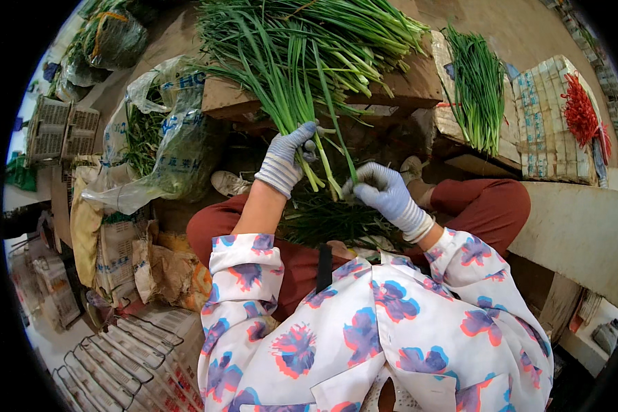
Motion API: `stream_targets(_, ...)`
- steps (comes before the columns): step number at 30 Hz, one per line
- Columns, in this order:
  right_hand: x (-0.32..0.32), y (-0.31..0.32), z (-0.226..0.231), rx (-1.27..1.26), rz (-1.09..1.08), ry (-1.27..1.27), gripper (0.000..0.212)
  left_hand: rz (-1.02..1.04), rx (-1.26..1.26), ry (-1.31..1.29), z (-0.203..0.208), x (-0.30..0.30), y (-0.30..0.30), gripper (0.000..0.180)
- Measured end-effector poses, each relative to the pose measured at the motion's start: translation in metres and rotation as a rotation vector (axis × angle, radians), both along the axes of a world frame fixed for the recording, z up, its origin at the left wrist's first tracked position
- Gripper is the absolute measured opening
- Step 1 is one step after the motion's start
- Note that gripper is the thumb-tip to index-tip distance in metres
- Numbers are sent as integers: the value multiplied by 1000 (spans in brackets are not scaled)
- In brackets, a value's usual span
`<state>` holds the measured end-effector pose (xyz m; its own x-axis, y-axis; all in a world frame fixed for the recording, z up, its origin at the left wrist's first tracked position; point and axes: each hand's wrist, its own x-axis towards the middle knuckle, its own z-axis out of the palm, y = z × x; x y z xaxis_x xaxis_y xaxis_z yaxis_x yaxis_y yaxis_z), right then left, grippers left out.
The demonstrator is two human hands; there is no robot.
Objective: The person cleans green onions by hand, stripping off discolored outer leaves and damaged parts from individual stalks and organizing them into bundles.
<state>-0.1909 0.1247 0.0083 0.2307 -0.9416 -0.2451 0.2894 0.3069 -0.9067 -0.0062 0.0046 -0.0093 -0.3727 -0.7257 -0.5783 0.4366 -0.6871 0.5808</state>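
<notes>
One green leaf (347, 159) pinched in right hand (383, 191), fingers nearly together, near side of table (419, 89). Left hand (288, 156): fingers wrapped round stalk bunch (299, 103), also near side, presumably steadying it. Stalk pile (364, 48) on table, likely for easy reach.

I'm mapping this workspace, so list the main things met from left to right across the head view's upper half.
Grey crates, plastic bag, gloved left hand holding green stalks, gloved right hand, separate green bundle, red strips.
</notes>
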Motion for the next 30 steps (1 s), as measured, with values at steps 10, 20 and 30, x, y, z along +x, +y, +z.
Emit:
stream_targets(10,-75,19,-39,-216,769,1556,38,26,-36,209,11,7,-1,23)
stream_targets(20,27,-31,43,-663,-13,741,14,-85,-310,109,23,17,28,45)
stream_targets(30,61,-24,34,-524,-11,507,13,233,-428,-155,31,49,69,23)
